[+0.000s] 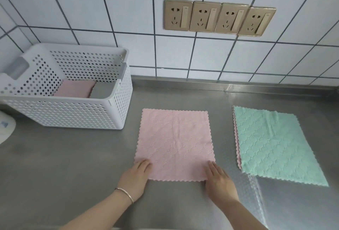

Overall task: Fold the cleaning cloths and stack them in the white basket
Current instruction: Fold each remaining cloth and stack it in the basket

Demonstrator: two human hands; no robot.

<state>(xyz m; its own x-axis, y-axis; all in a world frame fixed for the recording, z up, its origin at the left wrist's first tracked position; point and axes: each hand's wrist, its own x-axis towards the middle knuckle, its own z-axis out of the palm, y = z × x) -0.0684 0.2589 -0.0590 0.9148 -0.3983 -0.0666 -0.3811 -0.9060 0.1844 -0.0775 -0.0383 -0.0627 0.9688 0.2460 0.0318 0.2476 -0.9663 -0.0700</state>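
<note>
Both hands, left hand [136, 173] and right hand [219, 177], rest flat with fingers extended, gripping nothing, pinning the pink cloth's [175, 144] near corners on the counter [73, 156], likely to begin folding it for the white basket [73, 112].

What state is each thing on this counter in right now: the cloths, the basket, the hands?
Pink cloth: spread flat, unfolded, on the counter.
Green cloth: flat, topping a small pile with pink edges showing beneath.
White basket: upright, holding a folded pink cloth and a grey one.
Left hand: open, resting at the pink cloth's near left corner.
Right hand: open, at its near right corner.
</note>
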